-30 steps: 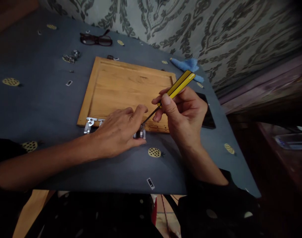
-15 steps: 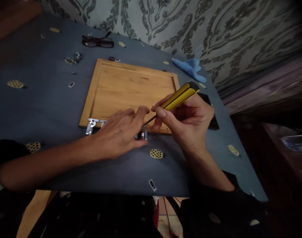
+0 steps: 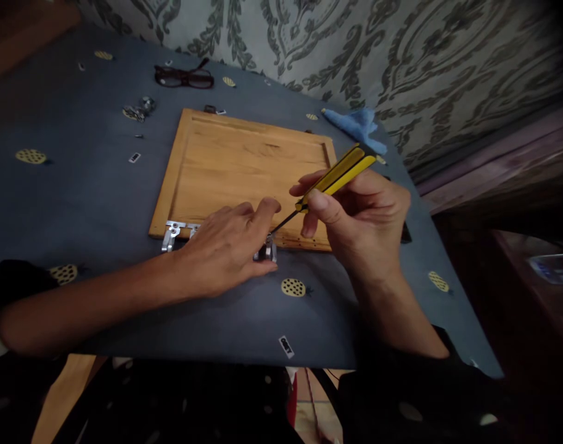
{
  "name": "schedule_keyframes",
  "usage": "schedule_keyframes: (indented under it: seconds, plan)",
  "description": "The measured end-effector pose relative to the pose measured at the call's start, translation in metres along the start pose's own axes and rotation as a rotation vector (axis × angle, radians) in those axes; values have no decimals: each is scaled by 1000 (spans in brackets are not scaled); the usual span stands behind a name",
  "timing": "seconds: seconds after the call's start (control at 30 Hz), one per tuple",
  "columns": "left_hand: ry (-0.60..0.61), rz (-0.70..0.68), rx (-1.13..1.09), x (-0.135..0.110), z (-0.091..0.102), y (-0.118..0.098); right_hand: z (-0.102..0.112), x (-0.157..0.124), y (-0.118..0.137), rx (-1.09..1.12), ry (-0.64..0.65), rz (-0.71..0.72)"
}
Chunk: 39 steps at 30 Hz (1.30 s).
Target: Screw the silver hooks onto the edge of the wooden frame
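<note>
A wooden cabinet door (image 3: 244, 166) lies flat on a blue-grey cloth-covered table (image 3: 78, 185). My left hand (image 3: 226, 246) presses down on a metal hinge (image 3: 267, 250) at the door's near edge, fingers closed around it. My right hand (image 3: 359, 216) grips a yellow-and-black screwdriver (image 3: 336, 176), whose thin shaft slants down-left with its tip at the hinge. A second metal hinge (image 3: 172, 233) is at the door's near-left corner, just left of my left hand.
Dark-framed glasses (image 3: 184, 77) lie at the far side. Small metal parts (image 3: 140, 110) sit left of the door. A blue cloth (image 3: 357, 126) lies at the far right. A dark flat object (image 3: 405, 233) is partly hidden behind my right hand. Patterned wall behind.
My right hand has shifted slightly right and up, tilting the screwdriver handle; the tip stays at the hinge. My left hand has stayed on the hinge.
</note>
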<state>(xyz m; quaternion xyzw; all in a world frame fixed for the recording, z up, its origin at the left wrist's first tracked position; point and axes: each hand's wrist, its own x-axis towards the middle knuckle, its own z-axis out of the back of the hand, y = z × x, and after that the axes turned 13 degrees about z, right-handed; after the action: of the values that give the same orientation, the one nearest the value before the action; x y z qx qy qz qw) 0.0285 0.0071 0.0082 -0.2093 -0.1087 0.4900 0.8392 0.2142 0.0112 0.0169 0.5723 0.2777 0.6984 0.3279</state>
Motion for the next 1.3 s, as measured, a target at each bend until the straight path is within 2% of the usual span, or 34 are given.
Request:
schedule_keyframes:
  seconds: [0.2,0.5,0.97,1.3]
  plan:
    - [40,32,6,0,3,-2,-3,2,2,37,-8,-3]
    - [29,2,14,1,2,-2,9,4,0,32,114,-71]
    - [27,-18,18,1,2,0,-7,6,-5,0,-3,-18]
    - [35,-14,22,1,3,-2,-6,7,-8,40,0,4]
